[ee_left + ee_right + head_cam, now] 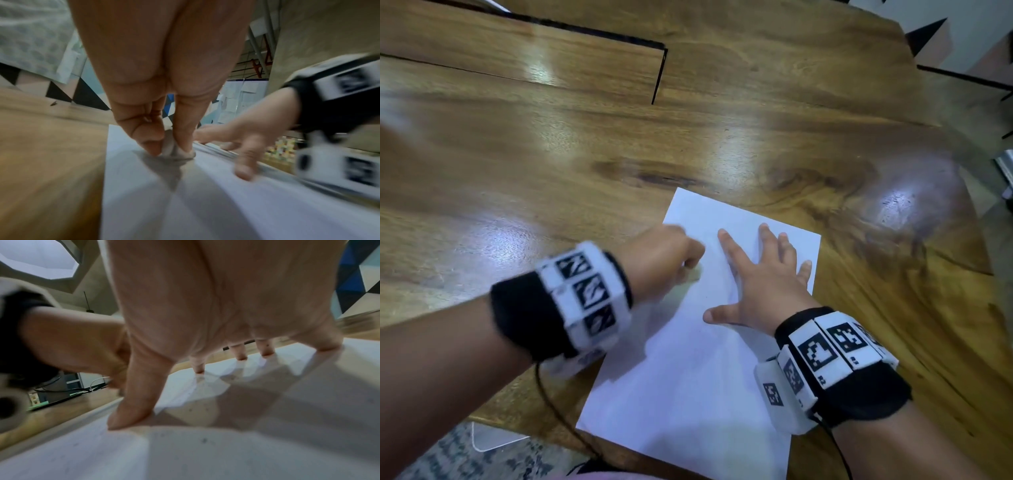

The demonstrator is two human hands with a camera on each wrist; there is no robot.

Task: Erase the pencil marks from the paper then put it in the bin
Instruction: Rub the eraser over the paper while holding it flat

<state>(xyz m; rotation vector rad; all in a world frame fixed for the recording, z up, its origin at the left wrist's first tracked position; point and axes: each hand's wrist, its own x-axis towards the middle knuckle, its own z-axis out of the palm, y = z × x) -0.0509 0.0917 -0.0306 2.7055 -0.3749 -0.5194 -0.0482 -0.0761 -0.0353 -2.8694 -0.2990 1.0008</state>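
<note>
The paper (pixel 688 359), a white sheet, lies flat on a wooden desk (pixel 585 154), pinned under both of a person's hands. The left hand (pixel 664 260) is curled, its thumb and fingertips (pixel 151 142) pinching a small pale eraser (pixel 176 151) whose lower end touches the sheet near the paper's left edge. Just to the right of it, the right hand (pixel 760 287) lies spread on the paper, fingers straight and splayed, the fingertips (pixel 240 356) and thumb pressing down on the sheet's far half. The two hands sit close together without touching in the head view. Small dark specks dot the paper around the right thumb in the right wrist view; faint grey marks beneath the right palm are too blurred to make out. Both wrists carry black bands (pixel 527 315) fitted with white blocks printed in black patterns. The sheet's near corner overhangs the desk's front edge, toward the person.
</note>
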